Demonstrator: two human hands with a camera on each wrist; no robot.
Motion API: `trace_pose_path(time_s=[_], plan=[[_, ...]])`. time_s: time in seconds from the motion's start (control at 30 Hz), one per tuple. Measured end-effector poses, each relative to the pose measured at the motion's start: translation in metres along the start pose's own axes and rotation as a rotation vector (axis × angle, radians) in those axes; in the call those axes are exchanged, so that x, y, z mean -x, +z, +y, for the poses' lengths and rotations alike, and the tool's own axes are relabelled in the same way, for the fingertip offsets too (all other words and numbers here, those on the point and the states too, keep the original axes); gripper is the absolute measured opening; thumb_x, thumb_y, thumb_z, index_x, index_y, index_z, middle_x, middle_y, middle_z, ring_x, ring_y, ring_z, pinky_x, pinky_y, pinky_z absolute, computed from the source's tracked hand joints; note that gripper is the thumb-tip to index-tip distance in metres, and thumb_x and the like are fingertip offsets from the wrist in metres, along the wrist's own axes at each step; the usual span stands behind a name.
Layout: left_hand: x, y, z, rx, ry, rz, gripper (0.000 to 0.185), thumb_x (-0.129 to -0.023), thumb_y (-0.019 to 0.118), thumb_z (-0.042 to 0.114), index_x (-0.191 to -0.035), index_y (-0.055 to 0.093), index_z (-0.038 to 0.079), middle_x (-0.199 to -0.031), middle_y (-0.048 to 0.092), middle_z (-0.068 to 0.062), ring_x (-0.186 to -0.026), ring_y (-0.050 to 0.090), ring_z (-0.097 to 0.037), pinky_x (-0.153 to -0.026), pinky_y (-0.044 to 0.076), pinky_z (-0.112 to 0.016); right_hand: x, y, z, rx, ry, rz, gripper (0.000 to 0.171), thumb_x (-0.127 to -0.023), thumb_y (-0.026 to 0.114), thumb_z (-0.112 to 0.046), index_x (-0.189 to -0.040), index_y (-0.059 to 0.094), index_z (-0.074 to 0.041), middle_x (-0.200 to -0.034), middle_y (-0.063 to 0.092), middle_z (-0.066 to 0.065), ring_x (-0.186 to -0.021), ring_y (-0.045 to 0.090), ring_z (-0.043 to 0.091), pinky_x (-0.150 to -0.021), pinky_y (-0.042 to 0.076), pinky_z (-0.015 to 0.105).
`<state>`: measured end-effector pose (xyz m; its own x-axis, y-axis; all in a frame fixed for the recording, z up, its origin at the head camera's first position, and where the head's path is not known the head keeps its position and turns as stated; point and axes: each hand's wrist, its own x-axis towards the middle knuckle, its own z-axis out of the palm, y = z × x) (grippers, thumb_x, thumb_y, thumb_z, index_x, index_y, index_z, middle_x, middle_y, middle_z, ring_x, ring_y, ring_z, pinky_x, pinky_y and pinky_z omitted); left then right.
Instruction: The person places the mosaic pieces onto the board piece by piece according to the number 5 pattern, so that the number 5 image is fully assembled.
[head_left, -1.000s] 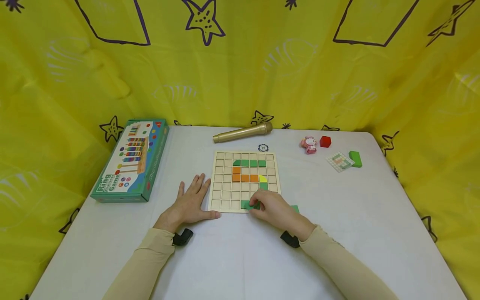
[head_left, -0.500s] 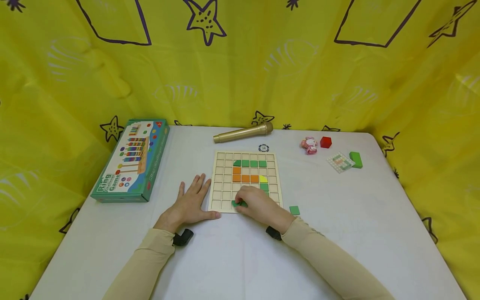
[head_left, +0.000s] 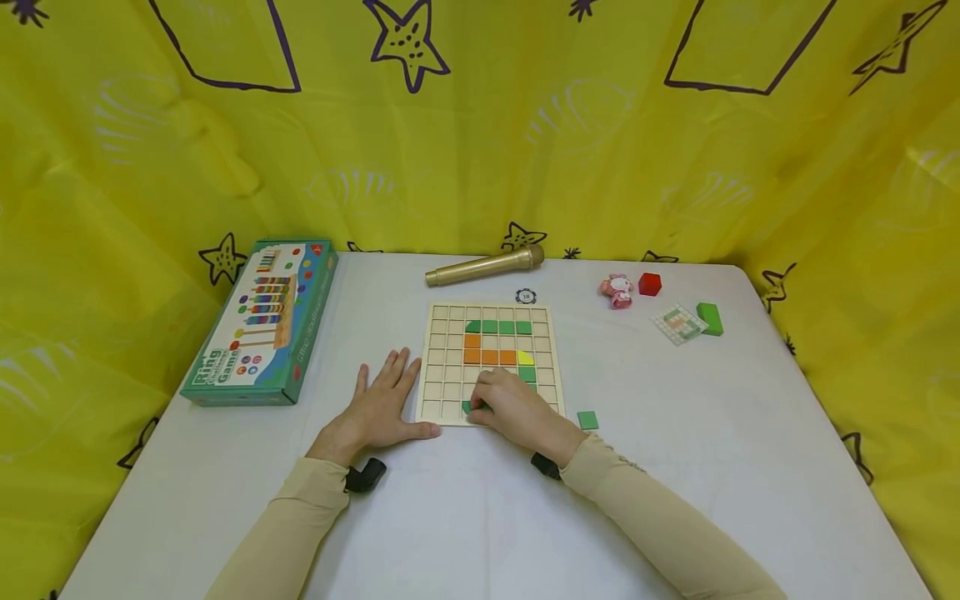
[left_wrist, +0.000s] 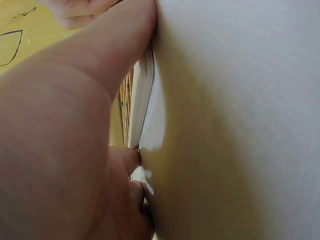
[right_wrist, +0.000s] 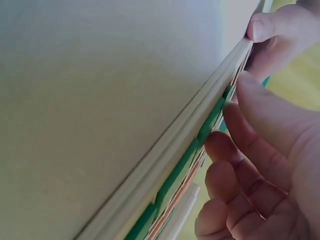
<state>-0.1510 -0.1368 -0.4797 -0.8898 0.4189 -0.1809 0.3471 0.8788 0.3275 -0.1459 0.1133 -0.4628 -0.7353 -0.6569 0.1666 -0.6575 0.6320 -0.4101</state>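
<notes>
A wooden grid board [head_left: 442, 375] lies mid-table, with green, orange and yellow tiles in some of its cells. My left hand [head_left: 378, 408] rests beside it, fingers spread, thumb at the lower left corner. Over the board's front row, my right hand [head_left: 517, 412] has its fingers curled and its thumb and forefinger at a green tile [head_left: 467, 407]. Most of that tile is hidden by the fingers in the head view. The right wrist view shows the thumb and forefinger close to the row of green tiles [right_wrist: 177, 170]. A loose green tile [head_left: 588, 420] lies right of the board.
A boxed ring game [head_left: 262, 325] lies at the left. Behind the board are a gold microphone [head_left: 483, 267] and a round chip [head_left: 526, 296]. Toward the back right sit a pink toy [head_left: 617, 291], a red block [head_left: 650, 284], a pattern card [head_left: 678, 323] and a green block [head_left: 709, 318].
My right hand has moved left along the board's front row with the green tile, then stayed nearly still there. The tile now sits lower, at the cell. My left hand has not moved.
</notes>
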Motion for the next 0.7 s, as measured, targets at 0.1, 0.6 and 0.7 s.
trace_pose_path(time_s=[0.1,0.6,0.7], plan=[[0.000,0.000,0.000,0.000,-0.002,-0.001,0.118,-0.075,0.062,0.076,-0.156,0.018,0.003,-0.161,0.006,-0.018,-0.147,-0.001,-0.032,-0.109,-0.004,-0.065,0.005,-0.004,0.002,-0.041,0.008,-0.003,0.008,-0.088,0.076,-0.020,-0.088,0.071,-0.013,-0.088,0.058,-0.008,-0.084,0.052,0.011,-0.077,0.046,0.028],[0.000,-0.002,0.002,0.002,-0.008,-0.008,0.118,-0.075,0.063,0.075,-0.156,0.017,0.003,-0.161,0.005,-0.017,-0.147,-0.002,-0.031,-0.109,-0.005,-0.064,0.085,-0.060,0.055,-0.141,0.307,-0.004,0.014,-0.090,0.070,-0.006,-0.104,0.072,-0.003,-0.097,0.065,-0.001,-0.083,0.055,0.016,-0.076,0.050,0.036],[0.000,-0.002,0.002,0.007,-0.007,-0.008,0.118,-0.075,0.064,0.075,-0.156,0.017,0.003,-0.161,0.005,-0.017,-0.147,-0.002,-0.031,-0.109,-0.005,-0.064,0.101,-0.062,0.062,-0.160,0.360,-0.021,0.018,-0.087,0.074,-0.008,-0.105,0.072,-0.004,-0.094,0.063,-0.003,-0.079,0.052,0.014,-0.071,0.047,0.033]])
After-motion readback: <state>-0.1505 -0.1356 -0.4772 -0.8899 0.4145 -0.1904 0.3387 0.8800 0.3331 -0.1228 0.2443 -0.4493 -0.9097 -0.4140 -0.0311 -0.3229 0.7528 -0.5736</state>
